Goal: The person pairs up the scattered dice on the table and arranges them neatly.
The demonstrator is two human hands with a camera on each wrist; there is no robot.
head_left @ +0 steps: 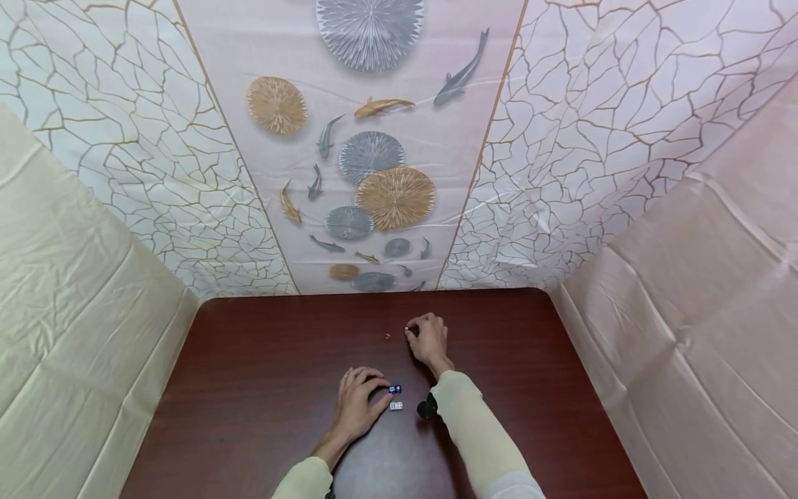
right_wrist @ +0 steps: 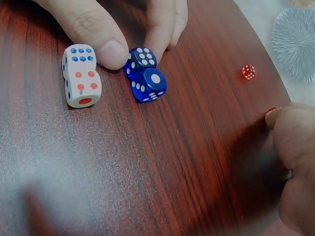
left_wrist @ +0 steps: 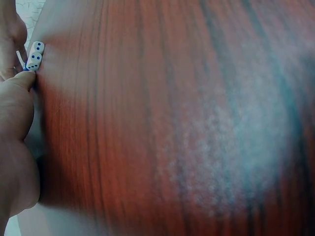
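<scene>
Two blue dice (right_wrist: 147, 81) with white dots sit side by side on the brown table. My left hand (head_left: 357, 405) pinches the one nearer to it between thumb (right_wrist: 112, 54) and forefinger. Close beside them, nearer to me, lies a pair of white dice (right_wrist: 81, 81), touching each other, with red and blue dots. Farther off, my right hand (head_left: 430, 341) pinches a small red die (right_wrist: 271, 110) at its fingertips, mostly hidden by them in the right wrist view. Another small red die (head_left: 387, 337) lies alone just left of that hand.
The dark wood table (head_left: 249, 402) has rounded far corners and a glossy reflection near its front. Behind it hangs a patterned cloth (head_left: 374, 256), with pale padded panels (head_left: 686, 312) on both sides. A black wrist camera (head_left: 427, 407) sticks out from my right sleeve.
</scene>
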